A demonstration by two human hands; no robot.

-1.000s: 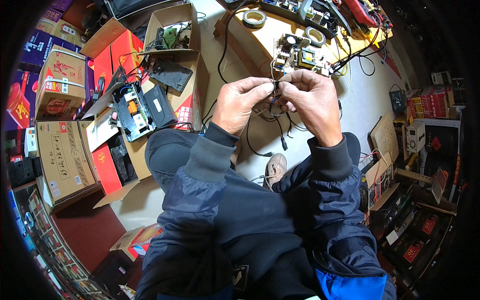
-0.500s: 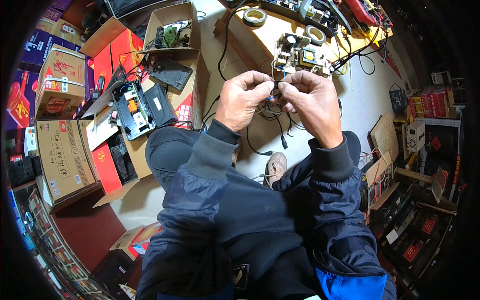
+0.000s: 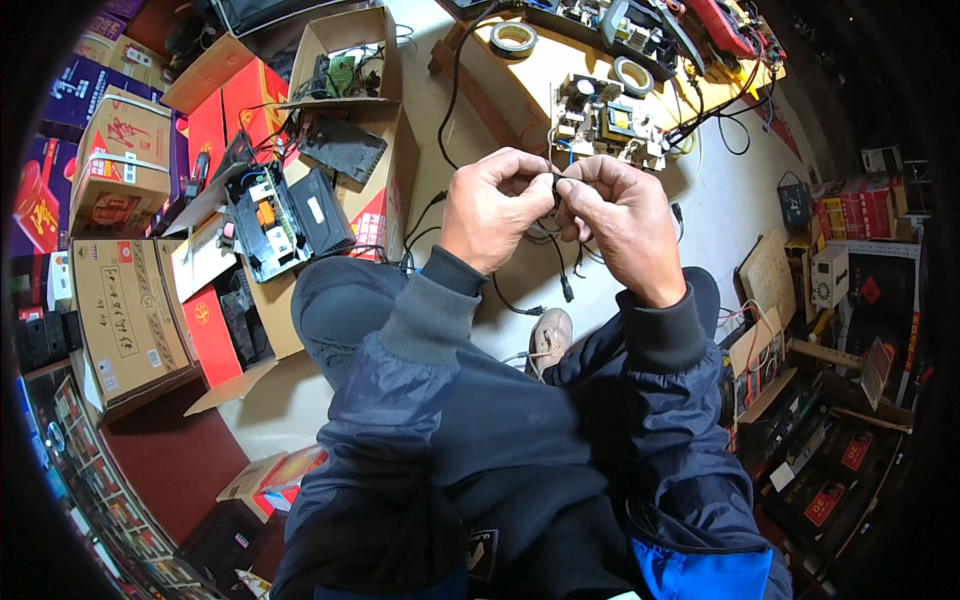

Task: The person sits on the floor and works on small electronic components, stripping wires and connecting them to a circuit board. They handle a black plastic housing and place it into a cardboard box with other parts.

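Observation:
My left hand [image 3: 492, 210] and my right hand [image 3: 622, 212] meet fingertip to fingertip in the middle of the view. Both pinch a small black piece on a cable [image 3: 556, 183]; the fingers cover most of it, so I cannot tell whether it is tape or a connector. Below the hands hang black cables with plugs, one plug [image 3: 567, 290] dangling above the floor. Just beyond my right hand, an exposed circuit board [image 3: 610, 118] with a yellow transformer sits at the edge of the wooden table [image 3: 540, 75].
Two tape rolls [image 3: 513, 40] and a red multimeter [image 3: 722, 25] lie on the table. To the left stand an open carton of circuit boards [image 3: 345, 60] and an opened black device casing [image 3: 268, 225]. Stacked cartons [image 3: 130, 310] line the left side; shelves with boxes [image 3: 850, 270] stand right.
Both hands have shifted slightly right and down, still close together on the small black piece. The cables below them have swung a little.

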